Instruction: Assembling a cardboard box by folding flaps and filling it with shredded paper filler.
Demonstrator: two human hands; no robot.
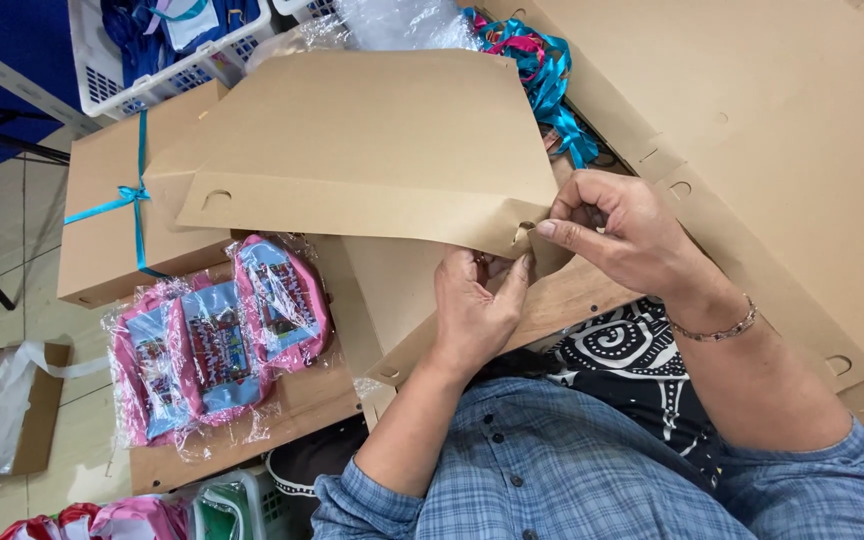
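At frame centre, both hands pinch a flat cardboard box blank (362, 150).
The right hand (617, 230) and left hand (477, 310) close on its lower-right corner tab; the sheet spreads up-left, above wrapped pink pouches (217, 340) and a ribboned box (112, 215).

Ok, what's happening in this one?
A person in a blue plaid shirt is working a flat brown cardboard box blank. The right hand pinches a corner tab at its lower edge, and the left hand holds the cardboard just beneath. To the left lie pink and blue pouches in clear plastic wrap and a closed brown box tied with teal ribbon. More flat cardboard sheets lie to the right.
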